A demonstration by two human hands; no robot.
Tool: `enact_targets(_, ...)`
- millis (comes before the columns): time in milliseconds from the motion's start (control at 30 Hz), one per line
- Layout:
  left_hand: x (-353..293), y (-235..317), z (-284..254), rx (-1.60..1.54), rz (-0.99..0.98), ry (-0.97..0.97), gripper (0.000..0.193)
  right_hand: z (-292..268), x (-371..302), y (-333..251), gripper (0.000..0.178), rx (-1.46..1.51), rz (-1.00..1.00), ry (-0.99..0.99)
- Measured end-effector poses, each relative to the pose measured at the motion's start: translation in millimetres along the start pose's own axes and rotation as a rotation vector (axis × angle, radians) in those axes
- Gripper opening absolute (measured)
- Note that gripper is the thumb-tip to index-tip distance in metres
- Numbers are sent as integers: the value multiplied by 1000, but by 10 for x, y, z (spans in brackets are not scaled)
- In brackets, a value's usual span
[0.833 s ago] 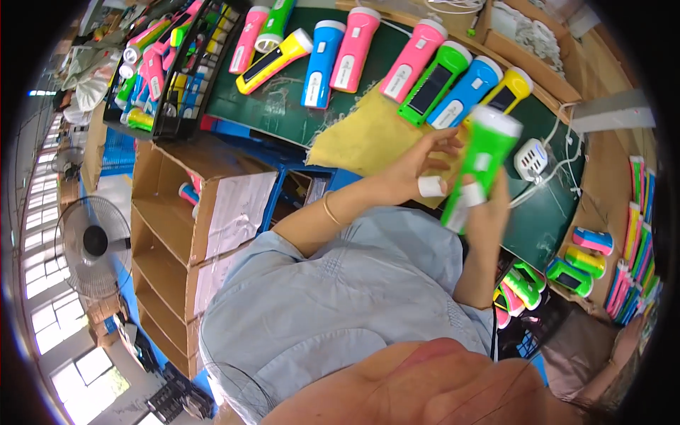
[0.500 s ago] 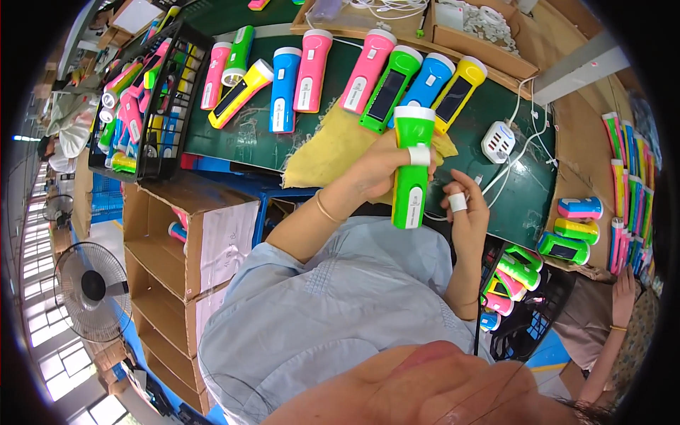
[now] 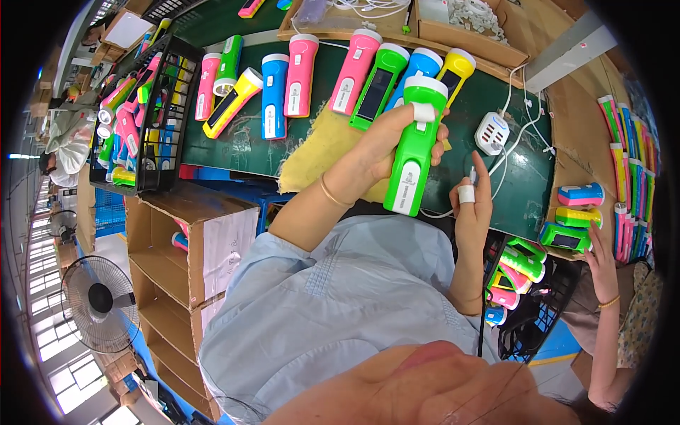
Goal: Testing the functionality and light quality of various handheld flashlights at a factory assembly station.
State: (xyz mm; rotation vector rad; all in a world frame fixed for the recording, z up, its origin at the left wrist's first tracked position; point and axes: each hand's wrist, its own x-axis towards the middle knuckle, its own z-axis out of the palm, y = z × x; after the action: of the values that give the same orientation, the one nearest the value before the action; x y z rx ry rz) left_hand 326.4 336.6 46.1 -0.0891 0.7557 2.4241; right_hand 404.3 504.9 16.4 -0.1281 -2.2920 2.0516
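Observation:
My left hand is wrapped round a green flashlight with a white head, its thumb, with white tape on it, lying over the switch. The flashlight's head points away from me and its white label panel faces up. To its right, my right hand, with white tape round one finger, pinches the small plug of a white cable. Beyond my left hand lies a yellow cloth. A row of flashlights stretches across the green table, among them a pink one and a blue one.
A white multi-port charger sits on the table's right. At left stands a black crate full of flashlights, above cardboard shelves. A co-worker's hand touches flashlights at the right. Another black crate is beside me.
My left hand has tilted the green flashlight and brought it slightly closer. My right hand has shifted slightly, its index finger now raised. The co-worker's hand has reached the flashlights at right.

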Motion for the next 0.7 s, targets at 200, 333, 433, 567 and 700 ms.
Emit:
enact_targets(200, 56, 149, 35, 447, 203, 105, 34, -94, 136, -89, 30, 259, 152, -119)
enact_targets(333, 174, 528, 99, 1338, 819, 334, 70, -139, 281, -141, 30, 465, 155, -194)
enact_targets(433, 304, 582, -13, 1545, 1116, 646, 71, -172, 350, -69, 24, 456, 149, -256)
enact_targets(567, 378, 615, -188, 1460, 1008, 615, 69, -124, 388, -38, 20, 466, 121, -274)
enact_targets(700, 83, 728, -133, -27, -38, -450, 37, -56, 473, -98, 16, 351, -34, -265)
